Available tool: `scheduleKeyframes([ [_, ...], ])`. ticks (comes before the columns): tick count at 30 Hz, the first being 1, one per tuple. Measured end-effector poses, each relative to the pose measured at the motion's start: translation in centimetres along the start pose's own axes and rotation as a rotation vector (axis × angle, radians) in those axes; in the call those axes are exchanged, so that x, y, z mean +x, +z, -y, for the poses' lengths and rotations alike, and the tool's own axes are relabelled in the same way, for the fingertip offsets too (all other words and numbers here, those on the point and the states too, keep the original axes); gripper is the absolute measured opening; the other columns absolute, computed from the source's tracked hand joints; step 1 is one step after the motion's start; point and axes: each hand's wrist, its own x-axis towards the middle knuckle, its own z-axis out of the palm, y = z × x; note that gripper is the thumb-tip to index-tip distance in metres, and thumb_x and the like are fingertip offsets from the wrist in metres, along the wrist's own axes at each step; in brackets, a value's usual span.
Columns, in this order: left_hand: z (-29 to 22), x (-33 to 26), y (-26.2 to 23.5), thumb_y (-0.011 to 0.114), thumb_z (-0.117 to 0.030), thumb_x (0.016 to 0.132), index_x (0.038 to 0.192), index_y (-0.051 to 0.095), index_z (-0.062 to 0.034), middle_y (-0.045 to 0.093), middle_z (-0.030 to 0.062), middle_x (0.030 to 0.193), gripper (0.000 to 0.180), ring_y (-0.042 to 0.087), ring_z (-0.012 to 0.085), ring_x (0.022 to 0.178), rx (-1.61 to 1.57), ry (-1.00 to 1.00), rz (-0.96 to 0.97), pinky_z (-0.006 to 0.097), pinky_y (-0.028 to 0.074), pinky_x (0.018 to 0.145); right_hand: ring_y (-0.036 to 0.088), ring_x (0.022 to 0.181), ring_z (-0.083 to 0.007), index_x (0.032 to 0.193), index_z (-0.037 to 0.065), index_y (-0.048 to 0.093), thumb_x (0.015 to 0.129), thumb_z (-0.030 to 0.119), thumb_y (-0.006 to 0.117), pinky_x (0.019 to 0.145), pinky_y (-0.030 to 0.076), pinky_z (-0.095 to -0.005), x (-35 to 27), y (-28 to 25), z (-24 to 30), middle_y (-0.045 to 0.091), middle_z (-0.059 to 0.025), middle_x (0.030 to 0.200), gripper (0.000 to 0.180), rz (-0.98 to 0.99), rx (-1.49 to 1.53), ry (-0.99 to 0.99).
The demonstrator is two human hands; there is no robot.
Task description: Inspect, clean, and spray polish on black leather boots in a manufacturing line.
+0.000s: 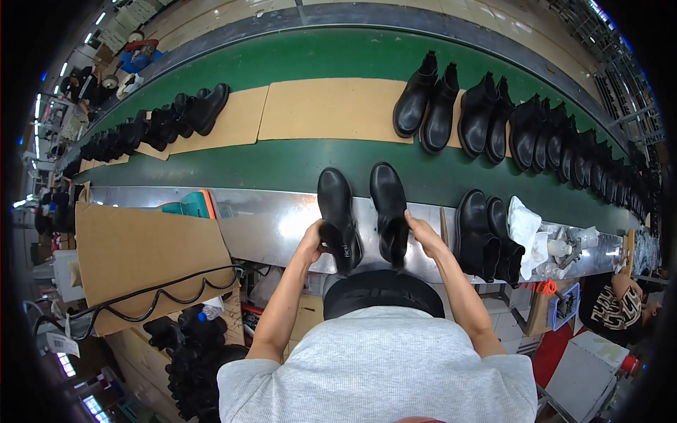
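We note the left hand (pixel 312 243) gripping the left boot (pixel 338 218) by its shaft and the right hand (pixel 421 236) gripping the right boot (pixel 389 211), both at frame centre over the steel ledge (pixel 261 222). Risk: either toe could drag on the green belt (pixel 282 166) and twist loose.

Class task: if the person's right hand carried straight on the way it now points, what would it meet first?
The right hand already grips the right-hand black boot; past it lies the green conveyor belt, probably next, though depth is unclear.
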Motion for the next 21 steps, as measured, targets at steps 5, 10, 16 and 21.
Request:
scheduleKeyframes([
  [5, -3.5, 3.5, 1.7, 0.070, -0.053, 0.064, 0.141, 0.005, -0.0015, 0.025, 0.0279, 0.141, 0.113, 0.034, 0.0454, 0.124, 0.512, 0.224, -0.125, 0.052, 0.036, 0.096, 0.043, 0.121, -0.0358, 0.130, -0.012, 0.035, 0.075, 0.053, 0.064, 0.100, 0.036, -0.0380, 4.2, 0.0, 4.8, 0.039, -0.0288, 0.133, 0.090, 0.056, -0.469, -0.316],
  [10, -7.5, 4.8, 5.5, 0.081, -0.047, 0.052, 0.140, 0.000, 0.0025, 0.023, 0.0345, 0.138, 0.129, 0.042, 0.0435, 0.119, 0.965, 0.030, -0.451, 0.042, 0.041, 0.096, 0.052, 0.110, -0.0379, 0.139, -0.007, 0.012, 0.051, 0.045, 0.078, 0.092, 0.045, -0.0368, 7.7, 4.5, 7.7, 0.041, -0.0330, 0.126, 0.122, -0.279, -0.960, 0.056],
  [16, -4.3, 6.6, -1.7, 0.087, -0.024, 0.053, 0.134, 0.030, 0.0033, 0.054, 0.0236, 0.114, 0.102, 0.057, 0.0312, 0.102, 0.437, 0.431, -0.315, 0.035, 0.046, 0.089, 0.059, 0.102, -0.0303, 0.132, 0.000, 0.037, 0.053, 0.030, 0.080, 0.088, 0.046, -0.0356, 8.3, 0.3, 5.7, 0.060, -0.0208, 0.108, 0.094, -0.243, -0.666, -0.220],
  [21, -5.5, 2.0, -0.2, 0.082, -0.020, 0.065, 0.132, 0.033, 0.0030, 0.056, 0.0136, 0.112, 0.086, 0.059, 0.0205, 0.096, 0.049, 0.424, -0.066, 0.032, 0.050, 0.080, 0.057, 0.072, -0.0087, 0.118, 0.007, 0.055, 0.065, 0.018, 0.079, 0.064, 0.044, -0.0217, 5.3, -2.9, 6.2, 0.063, -0.0028, 0.085, 0.059, 0.066, 0.075, -0.188],
])
